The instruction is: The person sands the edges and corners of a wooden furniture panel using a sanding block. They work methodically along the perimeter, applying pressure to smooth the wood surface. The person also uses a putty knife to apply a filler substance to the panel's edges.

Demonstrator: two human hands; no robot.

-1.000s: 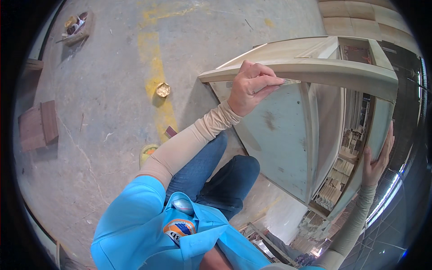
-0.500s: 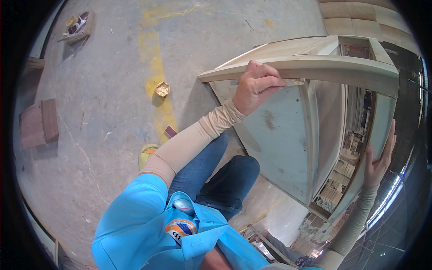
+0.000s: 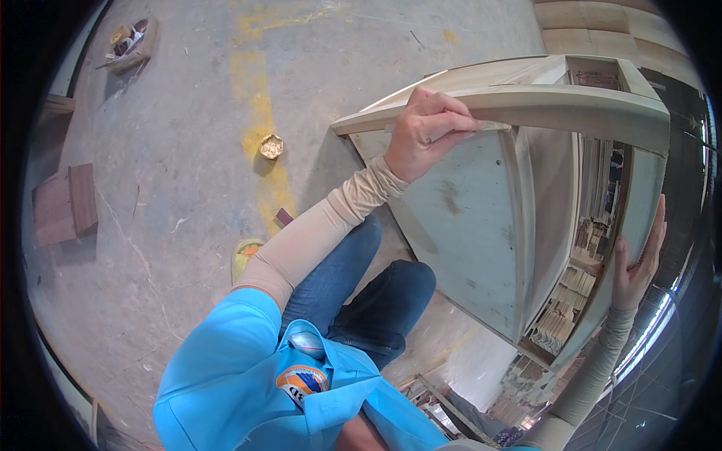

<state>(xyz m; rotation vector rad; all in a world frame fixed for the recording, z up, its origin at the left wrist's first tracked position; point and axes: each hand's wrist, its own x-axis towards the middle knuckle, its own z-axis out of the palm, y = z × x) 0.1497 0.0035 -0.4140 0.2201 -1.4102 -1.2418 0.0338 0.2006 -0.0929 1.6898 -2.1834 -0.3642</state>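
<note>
A wooden furniture frame (image 3: 587, 111) leans at the right, with a curved pale rail across its top and a pale bluish panel (image 3: 459, 210) below. At the rail's lower edge, my left hand (image 3: 430, 135) is closed in a pinch. A thin pale strip (image 3: 492, 126) sticks out past its fingertips; its exact kind is hard to make out. My right hand (image 3: 638, 267) lies with fingers stretched along the outer side of the frame, holding nothing. Behind that side, part of the palm is hidden.
On the floor at left stand a small gold-coloured tub (image 3: 271, 147), a box of odds and ends (image 3: 134, 46) and a reddish-brown wooden block (image 3: 66, 204). A dark red piece (image 3: 283, 218) lies near my shoe. Stacked wooden mouldings (image 3: 553, 323) show through the frame.
My left hand has shifted slightly up and the pale strip has risen with it, closer to the rail. The right hand has slid up a little along the frame's side.
</note>
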